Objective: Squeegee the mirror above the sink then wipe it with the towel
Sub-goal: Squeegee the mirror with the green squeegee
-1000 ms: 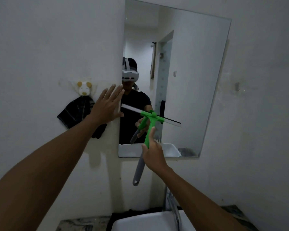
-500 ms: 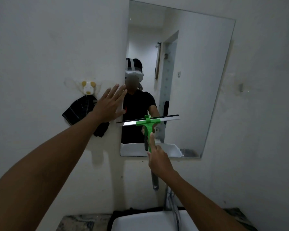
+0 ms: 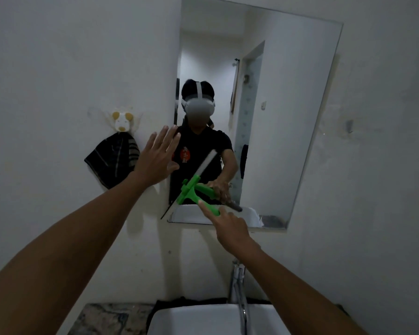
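Observation:
A frameless mirror (image 3: 288, 112) hangs on the white wall above the sink. My right hand (image 3: 230, 226) grips the handle of a green squeegee (image 3: 188, 193), index finger stretched along it. Its blade runs steeply from upper right to lower left against the mirror's lower left corner. My left hand (image 3: 159, 158) rests flat on the wall at the mirror's left edge, fingers spread. A dark striped towel (image 3: 111, 163) hangs from a small animal-shaped hook (image 3: 122, 120) left of the mirror.
A white sink (image 3: 203, 320) sits below with a chrome tap (image 3: 238, 293) rising at its back. A marble-patterned counter (image 3: 107, 319) lies left of the sink. Bare white wall spreads to the right of the mirror.
The squeegee has turned from level to a steep diagonal and dropped to the mirror's lower left corner. My left hand has stayed on the wall.

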